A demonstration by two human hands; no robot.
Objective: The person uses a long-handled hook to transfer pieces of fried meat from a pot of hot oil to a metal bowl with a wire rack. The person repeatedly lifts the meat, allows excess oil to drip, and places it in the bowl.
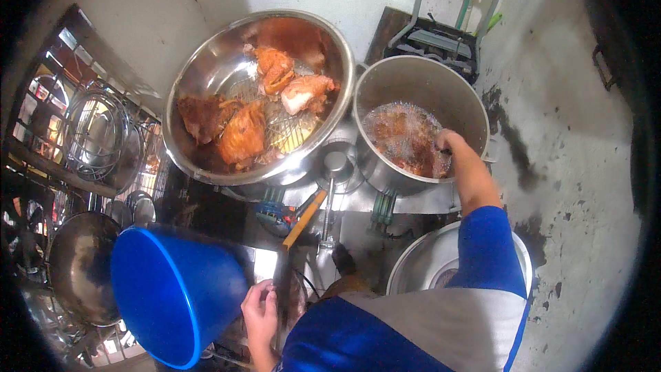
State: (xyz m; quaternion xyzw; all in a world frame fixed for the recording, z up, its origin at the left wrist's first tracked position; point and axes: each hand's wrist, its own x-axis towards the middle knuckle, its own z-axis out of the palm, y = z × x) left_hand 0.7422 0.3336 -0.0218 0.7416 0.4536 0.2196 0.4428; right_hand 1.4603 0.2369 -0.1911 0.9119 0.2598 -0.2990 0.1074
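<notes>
My right hand (449, 140) reaches inside the rim of a large metal stockpot (423, 75). Its fingers curl around a small dark thing, too hidden to name. Below them, pieces of browned meat (397, 132) sit in bubbling liquid. Low in the view, my left hand (261, 307) is loosely curled beside a dark upright edge; whether it touches or holds anything is unclear. To the left of the pot, a wide stainless steel basin (178, 144) holds several orange-brown meat pieces (242, 134) on a wire rack (240, 85).
A burner (337, 163) shows between the basin and pot. A blue plastic bucket (155, 299) lies tipped at left, beside a metal wok (85, 268). A folding hand cart (439, 44) stands behind the pot. A pale round container (408, 263) sits under my right arm.
</notes>
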